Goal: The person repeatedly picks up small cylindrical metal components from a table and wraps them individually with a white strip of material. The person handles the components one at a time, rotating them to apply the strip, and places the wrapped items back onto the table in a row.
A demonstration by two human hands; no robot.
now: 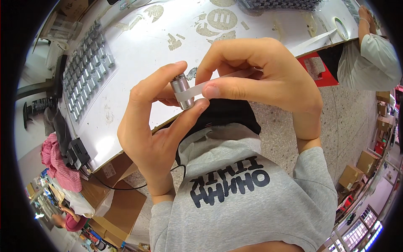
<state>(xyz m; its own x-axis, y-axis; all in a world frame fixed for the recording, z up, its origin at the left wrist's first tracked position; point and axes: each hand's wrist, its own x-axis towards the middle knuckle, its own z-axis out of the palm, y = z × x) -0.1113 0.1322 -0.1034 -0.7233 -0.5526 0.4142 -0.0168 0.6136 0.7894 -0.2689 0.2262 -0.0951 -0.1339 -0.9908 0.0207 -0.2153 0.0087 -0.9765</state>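
Note:
My left hand (147, 122) grips a small silver metal cylinder (179, 84), which looks like a small motor, between its index finger at the top and thumb at the bottom. A strip of whitish tape (194, 90) lies across the cylinder's side and runs to my right hand (277, 77). The right thumb and fingers are closed on that strip, close to the cylinder. Just beyond the cylinder's upper end a small metallic piece (192, 74) shows, partly covered; I cannot tell what it is.
Many similar silver cylinders (90, 69) stand in rows at the table's left. More dark metal parts (281, 5) are at the far edge. A tape roll (341, 28) with a pulled-out strip lies at the far right, near another person's arm (365, 23). A black box (77, 153) sits at the left edge.

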